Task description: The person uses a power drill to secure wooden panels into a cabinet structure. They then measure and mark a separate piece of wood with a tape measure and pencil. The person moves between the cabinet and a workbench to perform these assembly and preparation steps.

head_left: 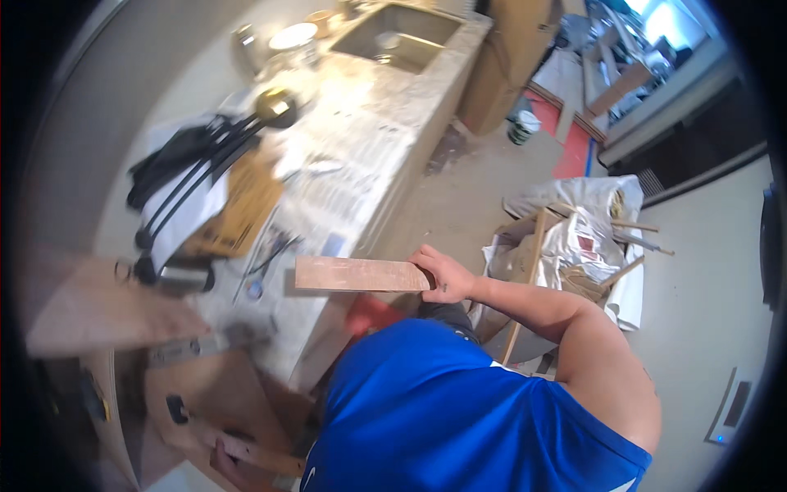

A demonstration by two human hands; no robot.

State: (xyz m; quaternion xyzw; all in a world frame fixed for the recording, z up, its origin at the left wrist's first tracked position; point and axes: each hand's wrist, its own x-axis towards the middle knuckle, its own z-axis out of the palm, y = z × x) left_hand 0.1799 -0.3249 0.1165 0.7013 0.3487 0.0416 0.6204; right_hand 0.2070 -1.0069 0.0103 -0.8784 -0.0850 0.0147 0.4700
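Observation:
A short, pale reddish-brown wooden board (357, 275) is held level in front of my body. My right hand (443, 275) is closed round its right end, thumb and fingers gripping the edge. At the lower left, my left hand (229, 461) is low beside the counter, partly hidden and blurred. Its fingers look curled around something I cannot make out. Close to it shows a small black-ended piece (176, 409), perhaps part of a tool, over a brown panel (213, 385).
A long pale counter (352, 156) with a sink (398, 37) runs on my left. Black-handled tools (197, 176), cardboard (246, 201) and a gold round object (276, 107) lie on it. Rubbish bags with wood scraps (582, 242) stand at right; a bucket (523, 127) is farther off.

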